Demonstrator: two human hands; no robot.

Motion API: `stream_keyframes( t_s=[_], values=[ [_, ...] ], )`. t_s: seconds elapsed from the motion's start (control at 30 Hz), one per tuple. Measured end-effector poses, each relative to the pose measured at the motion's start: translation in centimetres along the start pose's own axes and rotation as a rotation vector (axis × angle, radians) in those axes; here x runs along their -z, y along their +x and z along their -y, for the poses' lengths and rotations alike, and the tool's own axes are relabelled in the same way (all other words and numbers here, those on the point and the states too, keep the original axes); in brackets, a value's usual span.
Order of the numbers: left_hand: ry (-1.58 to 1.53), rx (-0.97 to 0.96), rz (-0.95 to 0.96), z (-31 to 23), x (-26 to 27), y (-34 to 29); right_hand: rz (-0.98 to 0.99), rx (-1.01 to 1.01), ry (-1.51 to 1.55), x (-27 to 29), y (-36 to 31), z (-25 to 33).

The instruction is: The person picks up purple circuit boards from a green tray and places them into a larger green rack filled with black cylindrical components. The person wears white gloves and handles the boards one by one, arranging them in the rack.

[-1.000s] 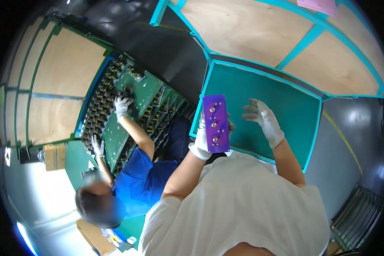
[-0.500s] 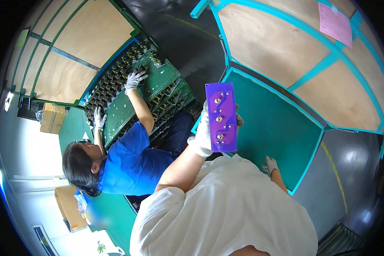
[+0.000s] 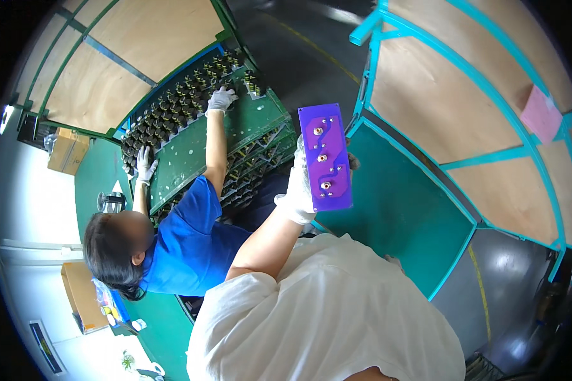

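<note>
In my gloved left hand is a purple circuit board, raised in front of me with its long side nearly upright. Three round metal connectors run down its face, with small solder points between them. My fingers wrap behind the board; some fingertips show past its right edge. Of my right hand, only a sliver of glove shows beside my white shirt, low over the green panel. Its fingers are hidden.
At left a person in a blue shirt works with gloved hands over a green rack of dark parts in rows. Turquoise-framed wooden panels rise at right. Cardboard boxes stand on a green table at far left.
My view has shifted, and the board sits slightly higher and further left in the picture. My right hand has mostly gone behind my shirt. The other person's raised hand has moved along the rack.
</note>
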State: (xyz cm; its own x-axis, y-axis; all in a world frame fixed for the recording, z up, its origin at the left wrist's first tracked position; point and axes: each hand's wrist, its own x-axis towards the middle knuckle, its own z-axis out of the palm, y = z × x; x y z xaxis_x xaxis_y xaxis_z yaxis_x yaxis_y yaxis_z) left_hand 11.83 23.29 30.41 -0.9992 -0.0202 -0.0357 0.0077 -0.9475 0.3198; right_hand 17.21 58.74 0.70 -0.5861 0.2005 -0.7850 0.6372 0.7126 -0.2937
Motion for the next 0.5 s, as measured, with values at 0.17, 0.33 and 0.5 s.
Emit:
stream_keyframes(
  t_s=[0.17,0.33,0.5],
  values=[
    [0.21,-0.058,-0.021,-3.1,1.0,1.4,0.055,0.124,0.213,-1.3,3.3,3.7],
    [0.004,0.014,-0.169,-6.2,1.4,2.0,0.232,0.09,0.376,-2.5,5.3,7.1],
    [0.416,-0.155,-0.003,-8.2,6.2,4.8,0.173,0.098,0.351,-3.7,4.5,7.4]
  ],
)
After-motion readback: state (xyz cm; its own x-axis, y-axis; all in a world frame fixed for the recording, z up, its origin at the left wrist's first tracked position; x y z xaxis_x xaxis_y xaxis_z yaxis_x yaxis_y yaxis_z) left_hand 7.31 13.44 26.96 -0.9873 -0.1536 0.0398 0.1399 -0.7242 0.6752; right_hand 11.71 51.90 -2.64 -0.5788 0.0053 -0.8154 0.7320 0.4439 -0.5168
